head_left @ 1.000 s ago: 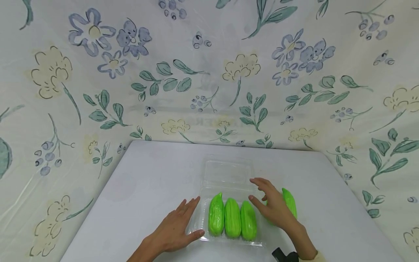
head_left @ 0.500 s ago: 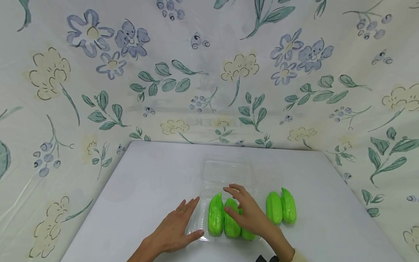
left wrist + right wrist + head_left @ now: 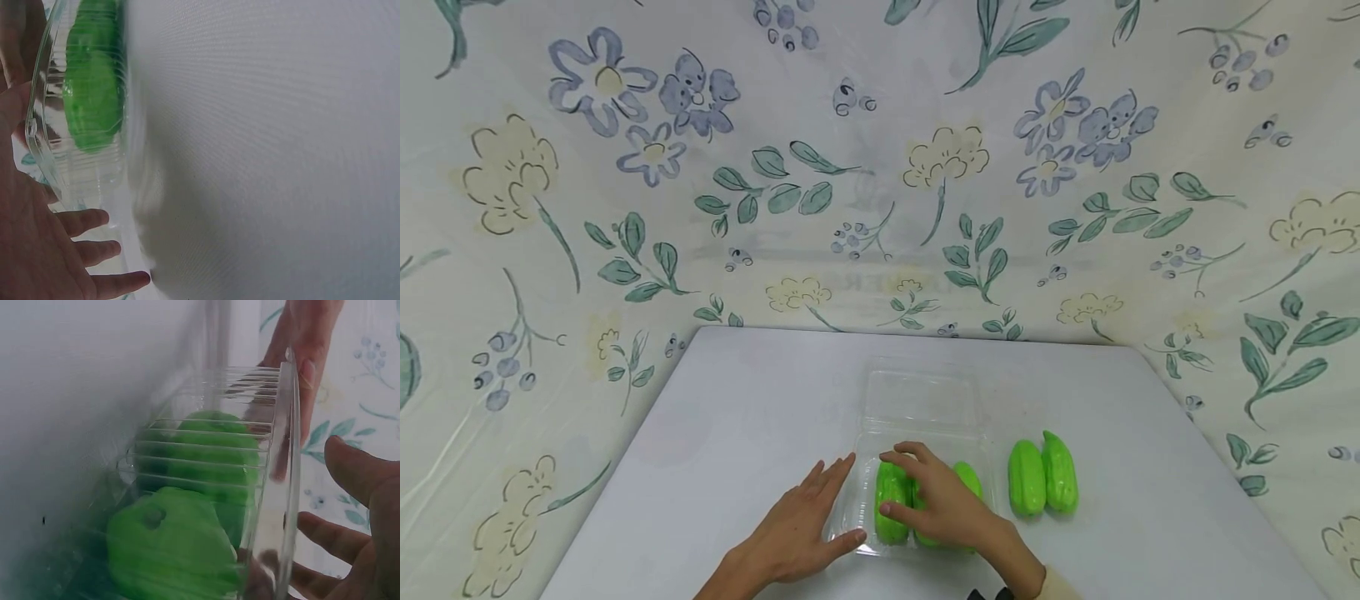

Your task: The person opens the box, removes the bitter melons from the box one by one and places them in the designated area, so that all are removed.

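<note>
A clear plastic clamshell box [image 3: 922, 398] lies opened flat, its lid half folded away to the back. Three glossy green ridged gourd-like vegetables [image 3: 891, 504] lie side by side in the near half. My left hand [image 3: 797, 525] is at the box's left side, fingers extended and thumb by the near corner; in the left wrist view its fingers [image 3: 97, 252] lie beside the clear wall. Above the vegetables hovers my right hand [image 3: 943, 504], fingers loosely bent, hiding most of the middle one. Nothing shows in its grasp in the right wrist view.
Two more green vegetables, a blunt one [image 3: 1027, 479] and one with a pointed tip [image 3: 1060, 475], lie together on the white table [image 3: 760, 392] right of the box. A flower-printed cloth [image 3: 880, 208] hangs behind the table and down both sides.
My right hand has moved left from the two loose vegetables to over the box, uncovering that pair. The left hand stays in place, and three vegetables are in the box throughout.
</note>
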`<move>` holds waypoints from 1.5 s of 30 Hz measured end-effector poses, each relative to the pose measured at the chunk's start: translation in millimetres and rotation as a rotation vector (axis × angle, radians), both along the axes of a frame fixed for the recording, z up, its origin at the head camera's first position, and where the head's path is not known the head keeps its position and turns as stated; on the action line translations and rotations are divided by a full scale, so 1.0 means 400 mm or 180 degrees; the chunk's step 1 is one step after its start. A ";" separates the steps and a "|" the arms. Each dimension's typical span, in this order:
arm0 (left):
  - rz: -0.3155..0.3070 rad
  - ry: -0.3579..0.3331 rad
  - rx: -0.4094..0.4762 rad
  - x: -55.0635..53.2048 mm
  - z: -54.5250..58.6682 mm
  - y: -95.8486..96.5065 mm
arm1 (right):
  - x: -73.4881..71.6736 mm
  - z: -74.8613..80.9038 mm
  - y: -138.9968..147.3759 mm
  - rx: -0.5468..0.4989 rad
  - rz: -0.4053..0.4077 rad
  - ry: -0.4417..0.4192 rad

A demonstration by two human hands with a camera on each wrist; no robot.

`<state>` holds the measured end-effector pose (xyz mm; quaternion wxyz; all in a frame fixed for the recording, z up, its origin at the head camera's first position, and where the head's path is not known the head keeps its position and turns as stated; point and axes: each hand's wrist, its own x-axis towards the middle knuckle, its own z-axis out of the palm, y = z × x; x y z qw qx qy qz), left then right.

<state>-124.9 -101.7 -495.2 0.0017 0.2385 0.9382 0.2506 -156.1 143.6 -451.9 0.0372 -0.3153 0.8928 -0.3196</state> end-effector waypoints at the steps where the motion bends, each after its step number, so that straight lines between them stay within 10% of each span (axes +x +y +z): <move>1: 0.0002 -0.0005 0.0000 0.000 0.000 -0.001 | -0.001 -0.001 -0.003 0.0032 0.0005 0.0005; 18: -0.0019 -0.0025 0.0062 0.003 0.003 0.001 | 0.003 -0.018 -0.064 0.0838 0.0042 0.0075; 45: -0.0020 -0.0041 0.0049 0.003 0.001 0.001 | 0.001 0.012 -0.026 0.0134 -0.0136 0.0073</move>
